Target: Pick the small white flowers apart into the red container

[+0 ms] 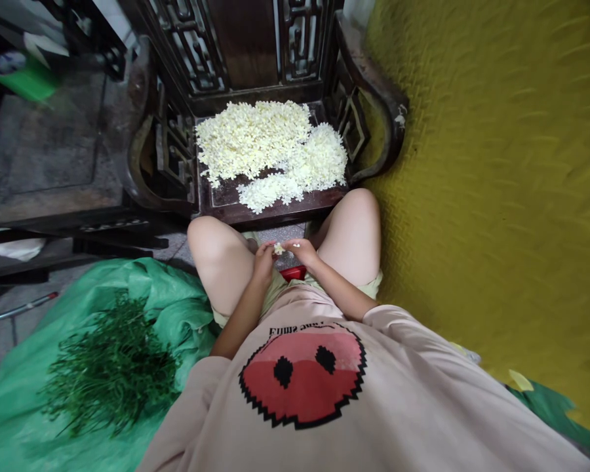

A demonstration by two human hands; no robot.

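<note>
Between my knees my two hands meet over a small white flower (278, 248). The fingers of my left hand (263, 259) are closed at its left side, pinching it. My right hand (302, 251) has its fingertips drawn together right beside this flower. A second bit of white, looking like another blossom (296, 245), shows on the right hand's fingers. Beyond my knees, loose white flowers (255, 137) lie heaped on the seat of a dark wooden chair (226, 211). Under my hands a red object (294, 273) is partly hidden by my lap.
Green stems (113, 367) are piled on a green plastic sheet (177, 288) at my left. A dark wooden table (44, 151) with a green box (27, 77) stands farther left. A yellow textured surface (496, 196) rises close on my right.
</note>
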